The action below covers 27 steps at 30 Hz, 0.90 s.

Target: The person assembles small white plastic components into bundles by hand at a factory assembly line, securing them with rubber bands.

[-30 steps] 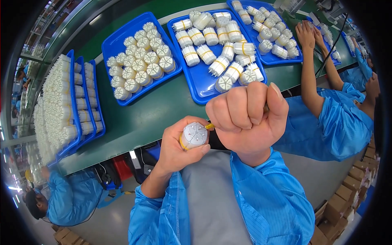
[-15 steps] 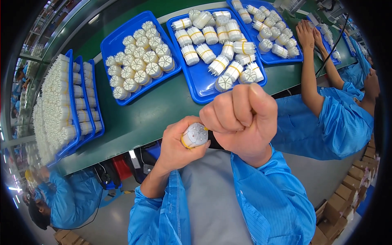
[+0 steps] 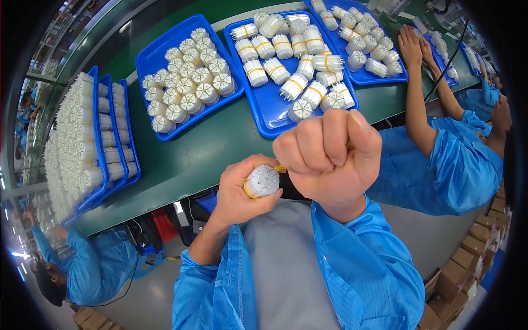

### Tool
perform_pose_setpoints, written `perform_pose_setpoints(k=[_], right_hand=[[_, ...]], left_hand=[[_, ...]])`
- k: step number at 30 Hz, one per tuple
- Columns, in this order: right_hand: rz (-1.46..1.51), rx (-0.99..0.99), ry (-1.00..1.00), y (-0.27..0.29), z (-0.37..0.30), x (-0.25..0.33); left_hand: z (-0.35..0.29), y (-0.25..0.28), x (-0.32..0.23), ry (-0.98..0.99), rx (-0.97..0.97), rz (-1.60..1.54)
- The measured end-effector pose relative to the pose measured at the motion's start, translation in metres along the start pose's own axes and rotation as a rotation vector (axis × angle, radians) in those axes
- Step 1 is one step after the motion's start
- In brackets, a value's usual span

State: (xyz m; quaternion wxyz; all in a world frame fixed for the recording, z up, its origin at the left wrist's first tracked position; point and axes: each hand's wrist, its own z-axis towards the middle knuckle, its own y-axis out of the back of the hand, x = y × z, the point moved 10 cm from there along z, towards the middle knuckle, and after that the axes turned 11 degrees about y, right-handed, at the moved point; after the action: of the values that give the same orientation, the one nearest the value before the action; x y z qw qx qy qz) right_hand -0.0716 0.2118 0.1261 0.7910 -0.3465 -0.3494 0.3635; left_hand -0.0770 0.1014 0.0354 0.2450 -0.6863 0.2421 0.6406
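My left hand (image 3: 235, 193) is wrapped round a white cylindrical part (image 3: 263, 181), its segmented round end facing up with small pins on it. A yellow band (image 3: 250, 191) runs round the part's side. My right hand (image 3: 330, 157) is closed in a fist just right of the part. A thin yellow piece (image 3: 280, 169) shows between the fist and the part's rim; most of it is hidden by my fingers, so I cannot tell whether it is a band or a tool.
On the green table (image 3: 181, 168) lie blue trays of similar white parts: one tray (image 3: 192, 126) at left, another (image 3: 264, 118) ahead, a third (image 3: 379, 82) at right. Filled trays (image 3: 102, 187) stand on edge far left. A co-worker's hands (image 3: 412, 49) rest at the right.
My right fist has shifted slightly right and up, away from the white part, and more of the yellow piece shows. My left hand stays almost still.
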Motion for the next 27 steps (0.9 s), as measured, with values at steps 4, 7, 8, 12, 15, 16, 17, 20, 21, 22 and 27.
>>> perform_pose_setpoints(k=[4, 7, 8, 12, 15, 16, 17, 20, 21, 22, 27], right_hand=[[0.014, -0.009, -0.022, 0.0, -0.003, -0.006], [0.018, -0.031, -0.034, 0.001, -0.005, -0.007], [0.005, -0.026, -0.052, 0.0, -0.006, -0.009], [-0.003, -0.053, -0.046, 0.008, -0.012, -0.016], [-0.015, -0.048, -0.046, 0.013, -0.01, -0.016], [-0.016, -0.049, -0.045, 0.013, -0.009, -0.015], [-0.009, -0.074, -0.048, 0.014, -0.007, -0.014], [-0.018, -0.078, -0.017, 0.012, -0.004, -0.006], [-0.014, -0.02, 0.009, 0.004, -0.003, -0.002], [-0.01, 0.037, 0.035, -0.003, -0.003, 0.002], [0.022, 0.018, -0.011, 0.002, -0.01, -0.006]], left_hand=[[0.001, 0.001, -0.005, -0.033, -0.019, 0.067], [0.0, 0.0, -0.005, -0.033, -0.004, 0.085], [0.0, 0.0, -0.004, -0.033, -0.004, 0.084], [0.0, 0.002, 0.004, -0.02, -0.059, 0.083], [0.006, 0.004, 0.013, 0.005, -0.061, 0.054], [0.007, 0.004, 0.015, 0.017, -0.054, 0.055], [0.005, 0.003, 0.014, 0.018, -0.053, 0.055], [0.005, 0.004, 0.009, 0.007, -0.062, 0.056], [0.006, 0.003, 0.005, -0.003, -0.06, 0.063], [0.006, 0.002, 0.003, -0.013, -0.059, 0.07], [0.004, 0.003, 0.004, -0.03, -0.062, 0.093]])
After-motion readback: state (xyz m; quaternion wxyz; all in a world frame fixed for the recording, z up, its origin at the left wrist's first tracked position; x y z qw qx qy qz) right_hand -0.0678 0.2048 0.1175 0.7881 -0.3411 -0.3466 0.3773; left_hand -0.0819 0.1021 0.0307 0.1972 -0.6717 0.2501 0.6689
